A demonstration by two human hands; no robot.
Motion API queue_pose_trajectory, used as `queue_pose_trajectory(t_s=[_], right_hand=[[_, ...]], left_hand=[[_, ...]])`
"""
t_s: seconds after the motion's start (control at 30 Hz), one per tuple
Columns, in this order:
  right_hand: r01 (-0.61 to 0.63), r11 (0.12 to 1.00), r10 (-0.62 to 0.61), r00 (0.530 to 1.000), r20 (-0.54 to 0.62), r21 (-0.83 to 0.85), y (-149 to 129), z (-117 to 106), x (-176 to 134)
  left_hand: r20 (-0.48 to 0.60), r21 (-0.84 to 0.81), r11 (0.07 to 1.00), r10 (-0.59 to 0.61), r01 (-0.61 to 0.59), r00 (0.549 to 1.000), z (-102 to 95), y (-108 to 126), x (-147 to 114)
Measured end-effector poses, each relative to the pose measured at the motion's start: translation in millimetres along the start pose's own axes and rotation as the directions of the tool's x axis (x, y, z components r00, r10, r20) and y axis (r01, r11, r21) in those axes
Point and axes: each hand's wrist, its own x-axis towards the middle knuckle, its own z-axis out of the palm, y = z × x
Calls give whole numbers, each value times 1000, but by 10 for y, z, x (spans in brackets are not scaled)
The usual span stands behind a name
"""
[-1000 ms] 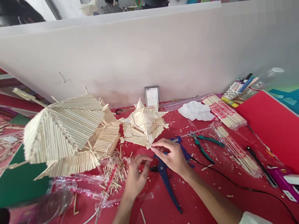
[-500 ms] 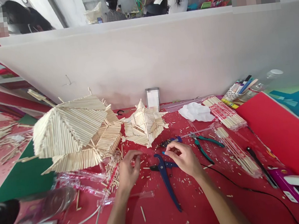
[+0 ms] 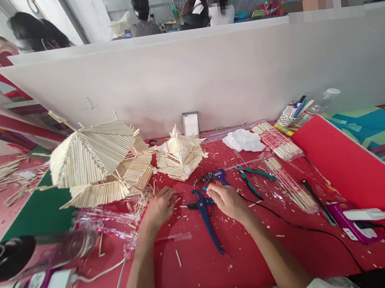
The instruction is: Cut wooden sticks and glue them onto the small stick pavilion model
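My left hand (image 3: 160, 208) is low over the table beside the pile of cut stick pieces (image 3: 143, 202). Its fingers curl toward the thumb; anything between them is too small to make out. My right hand (image 3: 226, 200) has thumb and fingers pinched together, and a small bright blue bit (image 3: 204, 188) shows at the tips. Between the hands lies a blue hand cutter (image 3: 205, 220), its black jaw toward the left hand. Just beyond the right hand rests a blue glue gun (image 3: 213, 176). A small tiered roof model of wooden sticks (image 3: 180, 154) stands ahead of both hands.
A larger stick-roof model (image 3: 94, 159) stands left on a green board (image 3: 31, 211). To the right are green-handled pliers (image 3: 257, 174), bagged sticks (image 3: 278, 139), white tissue (image 3: 243, 140), a purple power strip (image 3: 352, 223) and a black cable (image 3: 301, 228). A bottle (image 3: 62, 247) lies front left.
The whole view has shifted a little. My left fingers look more bent down and drawn in. The right hand keeps its pinch near the cutter, and the blue bit stays at its fingertips.
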Motion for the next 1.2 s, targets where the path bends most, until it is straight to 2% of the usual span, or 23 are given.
queue_pose_trajectory(t_s=[0.1, 0.23, 0.4, 0.67, 0.83, 0.97, 1.07, 1.2], right_hand=[[6, 996, -6, 1000, -2, -89, 27, 79, -6], [11, 988, -14, 1000, -20, -153, 32, 204, -57], [83, 961, -87, 996, -2, -265, -4, 291, -152], [32, 917, -17, 999, 43, -398, -102, 307, -288], [-39, 838, 115, 988, 107, -545, -242, 317, -391], [-81, 820, 199, 968, 151, -566, -347, 328, -413], [-116, 850, 234, 957, 171, -513, -353, 263, -405], [-123, 949, 171, 974, 150, -289, -258, 75, -430]], left_hand=[[75, 35, 999, 16, -19, 997, 45, -11, -25], [103, 132, 991, 25, -38, 994, 101, -36, -25], [81, 194, 978, 65, -80, 995, 125, -32, -7], [64, 323, 936, 128, -142, 990, 54, 95, -25], [6, 205, 974, 99, -98, 995, 92, 91, -24], [-79, 93, 992, 90, -82, 993, 140, 54, -2], [-145, 6, 997, 82, -82, 986, 148, 49, 15], [-155, -118, 989, 65, -84, 986, 135, 70, 26]])
